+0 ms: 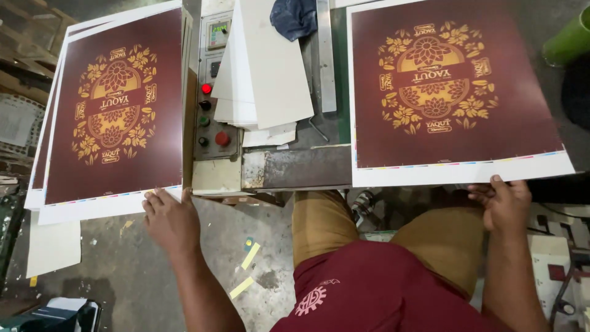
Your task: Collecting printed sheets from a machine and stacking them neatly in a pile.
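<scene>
I am looking down at a worn machine bed (295,167) with a rusty metal front edge, and below it a stained concrete floor (246,246) with yellow paper scraps on it. Between the two work areas sits a control panel (212,107) with red, green and black buttons, and beside it a loose pile of blank white boards (270,67) with a dark blue cloth (295,17) above them. A green tube (568,40) shows at the far right. My left hand (171,218) lies flat, fingers spread and gripping nothing, on the near white margin of the left stack of printed sheets (114,110), which overhangs its support. My right hand (505,203) curls over the near edge of the right printed sheet (448,92), thumb on top; I cannot tell how firmly it grips. Both sheets are dark maroon with a golden floral ornament, a white border and a thin colour strip along the near edge.
</scene>
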